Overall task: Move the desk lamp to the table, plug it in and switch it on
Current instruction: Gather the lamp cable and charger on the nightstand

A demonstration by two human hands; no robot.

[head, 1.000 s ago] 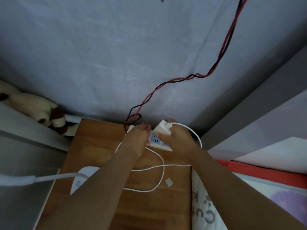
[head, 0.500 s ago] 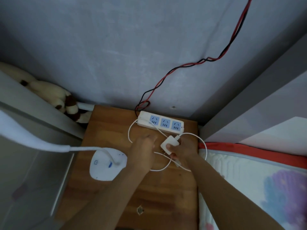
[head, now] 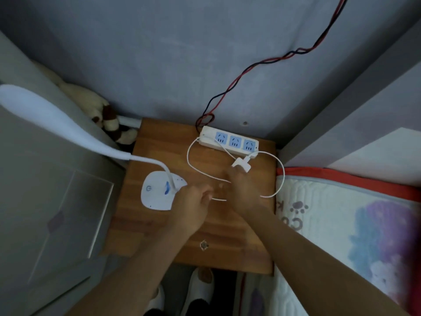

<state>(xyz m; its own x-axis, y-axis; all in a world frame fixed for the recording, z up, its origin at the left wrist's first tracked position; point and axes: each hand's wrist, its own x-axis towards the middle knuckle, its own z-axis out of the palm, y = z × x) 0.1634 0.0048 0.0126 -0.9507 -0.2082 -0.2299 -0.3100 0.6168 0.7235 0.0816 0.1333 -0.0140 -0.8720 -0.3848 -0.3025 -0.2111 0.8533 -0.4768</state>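
both hands are pulling back from the power strip [head: 229, 141], adapter [head: 242, 165] left beside it, unplugged.
right hand [head: 245, 192] is loosely touching the adapter, readying it; left hand [head: 193, 202] is curling empty near the lamp base [head: 157, 193].

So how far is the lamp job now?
Done: the lamp stands on the table. In hand: the right hand touches the adapter, which lies in front of the power strip, not plugged in; all three sockets look empty. The left hand holds nothing. Left: plug in, then switch on; the lamp looks unlit.
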